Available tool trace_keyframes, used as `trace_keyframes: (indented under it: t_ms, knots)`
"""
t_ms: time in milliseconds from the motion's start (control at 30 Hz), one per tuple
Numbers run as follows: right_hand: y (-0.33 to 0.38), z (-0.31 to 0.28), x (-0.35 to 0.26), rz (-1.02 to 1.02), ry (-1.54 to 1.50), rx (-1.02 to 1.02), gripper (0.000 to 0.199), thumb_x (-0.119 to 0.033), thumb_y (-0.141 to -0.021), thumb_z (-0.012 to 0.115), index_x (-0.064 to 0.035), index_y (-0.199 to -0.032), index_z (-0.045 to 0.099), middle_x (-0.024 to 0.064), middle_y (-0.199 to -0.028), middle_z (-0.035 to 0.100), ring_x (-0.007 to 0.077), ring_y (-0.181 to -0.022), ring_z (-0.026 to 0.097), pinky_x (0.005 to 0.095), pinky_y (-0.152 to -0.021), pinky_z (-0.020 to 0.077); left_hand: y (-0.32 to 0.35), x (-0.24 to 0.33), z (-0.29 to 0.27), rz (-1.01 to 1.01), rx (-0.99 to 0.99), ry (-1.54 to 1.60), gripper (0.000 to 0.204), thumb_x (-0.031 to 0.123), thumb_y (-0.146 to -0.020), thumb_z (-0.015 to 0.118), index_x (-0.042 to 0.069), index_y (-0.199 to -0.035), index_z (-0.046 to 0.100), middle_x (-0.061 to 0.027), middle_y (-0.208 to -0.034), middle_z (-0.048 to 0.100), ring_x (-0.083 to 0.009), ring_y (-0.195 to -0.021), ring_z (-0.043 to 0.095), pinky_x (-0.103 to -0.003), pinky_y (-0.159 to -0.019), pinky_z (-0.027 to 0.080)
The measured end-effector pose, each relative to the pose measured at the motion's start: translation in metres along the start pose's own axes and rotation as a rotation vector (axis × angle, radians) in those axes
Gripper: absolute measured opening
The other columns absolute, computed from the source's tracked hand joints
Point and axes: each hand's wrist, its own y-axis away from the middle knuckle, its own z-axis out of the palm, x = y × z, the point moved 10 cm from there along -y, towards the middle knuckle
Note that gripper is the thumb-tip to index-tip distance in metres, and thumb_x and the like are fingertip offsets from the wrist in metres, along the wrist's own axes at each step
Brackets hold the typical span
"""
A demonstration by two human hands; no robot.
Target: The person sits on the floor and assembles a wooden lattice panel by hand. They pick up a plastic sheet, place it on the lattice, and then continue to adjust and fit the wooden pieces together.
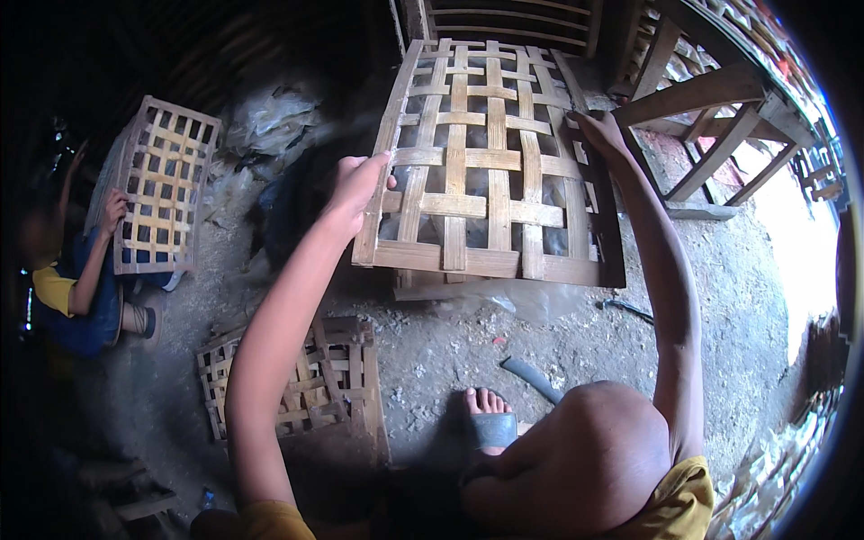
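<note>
- Nearest the camera: a bent knee (585, 450) and a foot in a grey sandal (489, 423) on the dusty concrete floor (630, 360), so the person's sitting low.
- By the floor's left side lies another woven bamboo panel (297, 378), flat and rougher looking, with loose strip ends. A short dark tube piece (531, 376) lies just right of the sandal.
- Up in the hands is the woven bamboo crate (490, 171), tilted up off the floor. The lattice on the face looks fully woven and framed, so I'd guess it's mostly done and this is checking or finishing the edges.
- Left hand (358, 180) is curled around the crate's left edge strip; right hand (598, 130) is wrapped on the right rim.
- The crate looks empty: only floor and plastic show through the gaps.
- Further left, another person sits holding a similar bamboo crate (166, 184), also empty as far as I can tell.
- Farthest back right, a wooden frame structure (711, 117).
</note>
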Motion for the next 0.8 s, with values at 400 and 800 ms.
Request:
trace_keyframes:
  t_ms: [400,800]
  knots:
    - [-0.023,0.026,-0.007,-0.079,0.482,0.119,0.066,-0.063,-0.084,0.067,-0.0077,-0.119,0.072,0.0205,-0.114,0.074,0.0376,-0.11,0.07,0.0481,-0.094,0.0544,-0.033,-0.006,-0.003,0.139,0.052,-0.552,0.046,0.041,-0.096,0.067,-0.002,-0.079,0.066,-0.0083,-0.067,0.062,-0.0176,-0.065,0.06,-0.039,-0.064,0.046]
    - [-0.007,0.015,-0.025,-0.381,0.872,0.296,0.044,-0.052,-0.091,0.066,-0.0128,-0.111,0.073,0.0187,-0.1,0.074,0.0376,-0.097,0.072,0.0514,-0.082,0.0558,-0.031,-0.013,0.009,0.237,0.051,-0.822,0.071,0.056,-0.093,0.062,-0.01,-0.121,0.063,-0.0348,-0.117,0.067,-0.0457,-0.116,0.065,-0.048,-0.1,0.05]
